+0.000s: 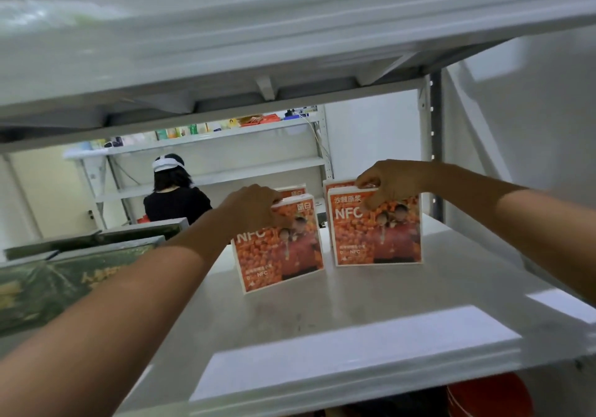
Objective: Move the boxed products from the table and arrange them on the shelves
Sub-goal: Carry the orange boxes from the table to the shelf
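Observation:
Two orange boxes printed with "NFC" stand upright on the white shelf (354,313). My left hand (250,205) grips the top left corner of the left orange box (283,255), which tilts slightly. My right hand (392,181) holds the top edge of the right orange box (380,236). Behind each front box, the top of another orange box (292,189) shows, mostly hidden.
Dark green boxes (64,274) stand on the shelf at the left. Another shelf board (290,46) hangs close overhead. A metal upright (435,126) rises at the right rear. Beyond, a person in black (175,197) faces other stocked shelves. An orange bucket (490,397) sits below.

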